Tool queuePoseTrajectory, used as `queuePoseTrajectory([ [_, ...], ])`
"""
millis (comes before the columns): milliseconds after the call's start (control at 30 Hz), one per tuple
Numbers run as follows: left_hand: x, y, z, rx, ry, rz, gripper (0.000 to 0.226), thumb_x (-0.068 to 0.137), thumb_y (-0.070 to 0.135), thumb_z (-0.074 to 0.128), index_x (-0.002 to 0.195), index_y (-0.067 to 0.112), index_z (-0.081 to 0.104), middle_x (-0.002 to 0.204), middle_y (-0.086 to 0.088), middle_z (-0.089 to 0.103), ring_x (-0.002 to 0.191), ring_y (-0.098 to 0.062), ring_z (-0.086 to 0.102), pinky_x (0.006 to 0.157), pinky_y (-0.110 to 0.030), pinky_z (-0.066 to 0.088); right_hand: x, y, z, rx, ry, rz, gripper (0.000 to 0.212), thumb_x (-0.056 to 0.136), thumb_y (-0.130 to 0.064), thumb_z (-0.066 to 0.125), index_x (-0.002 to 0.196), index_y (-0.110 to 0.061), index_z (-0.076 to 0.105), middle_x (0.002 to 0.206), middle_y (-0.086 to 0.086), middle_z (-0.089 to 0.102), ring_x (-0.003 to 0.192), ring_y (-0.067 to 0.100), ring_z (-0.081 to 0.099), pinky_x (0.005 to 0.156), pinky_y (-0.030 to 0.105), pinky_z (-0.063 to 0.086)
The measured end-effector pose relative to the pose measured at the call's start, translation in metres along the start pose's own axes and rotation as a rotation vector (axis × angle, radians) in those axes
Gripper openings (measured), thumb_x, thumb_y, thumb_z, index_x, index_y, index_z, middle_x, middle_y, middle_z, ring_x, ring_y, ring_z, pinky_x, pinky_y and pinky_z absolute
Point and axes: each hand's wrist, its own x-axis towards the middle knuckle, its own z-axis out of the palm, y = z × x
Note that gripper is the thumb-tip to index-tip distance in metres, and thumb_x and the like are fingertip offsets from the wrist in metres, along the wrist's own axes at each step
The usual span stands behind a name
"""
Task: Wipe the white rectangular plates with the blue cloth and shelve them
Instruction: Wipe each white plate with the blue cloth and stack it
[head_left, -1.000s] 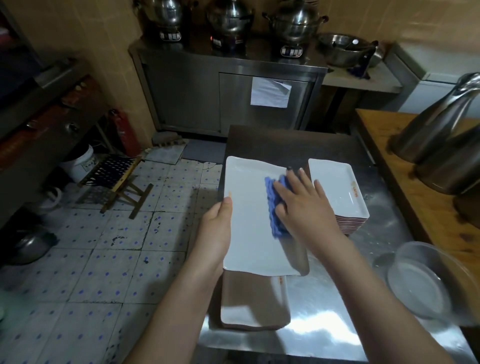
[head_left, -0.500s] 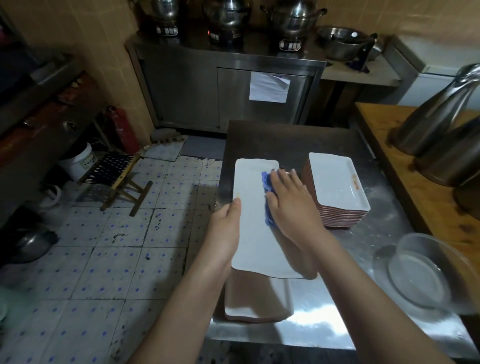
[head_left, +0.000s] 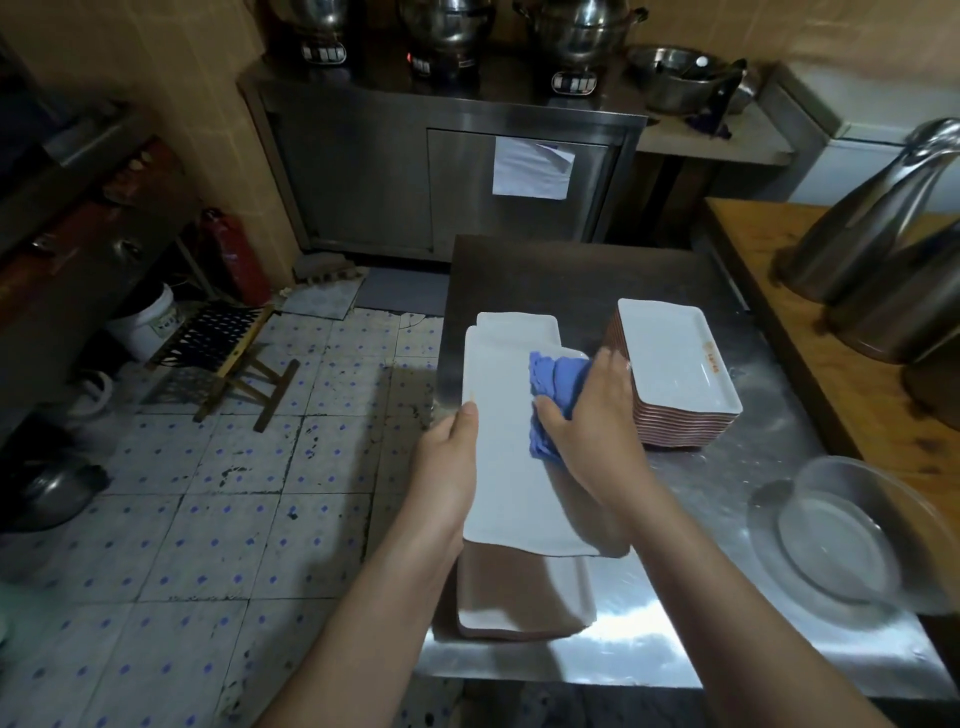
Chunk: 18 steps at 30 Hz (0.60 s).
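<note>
I hold a white rectangular plate (head_left: 506, 467) above the steel table, my left hand (head_left: 449, 467) gripping its left edge. My right hand (head_left: 597, 431) presses a crumpled blue cloth (head_left: 553, 387) on the plate's upper right part. Beneath the held plate lie more white plates: one (head_left: 524, 605) shows at the near table edge and another (head_left: 519, 325) pokes out at the far end. A stack of white plates (head_left: 670, 374) with reddish undersides stands just right of my right hand.
The steel table (head_left: 701, 623) carries a clear glass bowl (head_left: 841, 535) at its near right. Metal kettles (head_left: 893, 260) stand on a wooden counter to the right. A steel cabinet (head_left: 441, 182) with pots lies ahead. A folding stool (head_left: 228, 353) sits on the tiled floor, left.
My right hand has slid the blue cloth up and rightward along the plate. The held plate has turned a little, and a plate underneath now shows at its far end.
</note>
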Motion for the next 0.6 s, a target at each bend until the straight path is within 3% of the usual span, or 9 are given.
queuePoseTrajectory([
  [100, 0.007, 0.003, -0.005, 0.008, 0.016, 0.01, 0.034, 0.099, 0.033, 0.042, 0.075, 0.021, 0.062, 0.057, 0.01, 0.069, 0.048, -0.005, 0.065, 0.041, -0.016, 0.048, -0.025, 0.001, 0.005, 0.082, -0.036, 0.014, 0.053, 0.091, -0.034, 0.054, 0.132, -0.009, 0.032, 0.13, 0.007, 0.039, 0.118, 0.022, 0.043, 0.095, 0.027, 0.035],
  [200, 0.013, 0.002, -0.012, 0.031, 0.051, 0.017, 0.033, 0.099, 0.035, 0.041, 0.079, 0.02, 0.063, 0.067, 0.006, 0.069, 0.054, -0.008, 0.065, 0.048, -0.018, 0.05, -0.053, 0.006, 0.014, 0.102, -0.183, -0.031, 0.059, 0.094, -0.036, 0.049, 0.145, -0.022, 0.022, 0.14, 0.001, 0.033, 0.109, 0.013, 0.045, 0.079, 0.017, 0.031],
  [300, 0.012, -0.004, -0.012, 0.059, 0.044, 0.026, 0.028, 0.099, 0.035, 0.04, 0.089, 0.021, 0.063, 0.076, 0.005, 0.069, 0.066, -0.012, 0.066, 0.057, -0.022, 0.052, -0.051, 0.008, 0.016, 0.132, -0.189, 0.01, 0.055, 0.095, -0.034, 0.048, 0.145, -0.027, 0.026, 0.143, 0.005, 0.035, 0.116, 0.018, 0.047, 0.083, 0.02, 0.033],
  [367, 0.008, -0.008, -0.01, 0.063, 0.032, 0.044, 0.028, 0.099, 0.034, 0.041, 0.084, 0.024, 0.062, 0.071, 0.009, 0.069, 0.062, -0.008, 0.067, 0.053, -0.019, 0.052, -0.038, 0.008, 0.013, 0.165, -0.143, 0.023, 0.054, 0.097, -0.03, 0.047, 0.146, -0.023, 0.027, 0.144, 0.006, 0.038, 0.122, 0.019, 0.046, 0.089, 0.019, 0.031],
  [433, 0.004, -0.01, -0.01, 0.063, 0.014, 0.049, 0.03, 0.099, 0.032, 0.041, 0.078, 0.026, 0.061, 0.069, 0.012, 0.068, 0.058, -0.004, 0.066, 0.048, -0.015, 0.05, -0.027, 0.009, 0.01, 0.194, -0.065, 0.029, 0.051, 0.097, -0.029, 0.049, 0.143, -0.023, 0.031, 0.137, -0.001, 0.046, 0.118, 0.015, 0.05, 0.089, 0.017, 0.032],
  [533, 0.0, -0.014, -0.011, 0.058, 0.013, 0.042, 0.027, 0.099, 0.032, 0.04, 0.083, 0.025, 0.061, 0.078, 0.007, 0.068, 0.068, -0.008, 0.066, 0.055, -0.02, 0.052, -0.025, 0.013, 0.006, 0.196, 0.028, 0.057, 0.051, 0.094, -0.028, 0.056, 0.141, -0.025, 0.036, 0.131, -0.008, 0.052, 0.11, 0.007, 0.052, 0.086, 0.017, 0.036],
  [600, -0.004, -0.017, -0.011, 0.033, 0.017, 0.043, 0.029, 0.099, 0.031, 0.04, 0.08, 0.025, 0.061, 0.076, 0.008, 0.068, 0.063, -0.005, 0.065, 0.052, -0.017, 0.051, -0.032, 0.016, 0.006, 0.219, 0.076, 0.037, 0.051, 0.092, -0.023, 0.06, 0.139, -0.024, 0.041, 0.128, -0.008, 0.054, 0.108, 0.003, 0.051, 0.087, 0.017, 0.037],
])
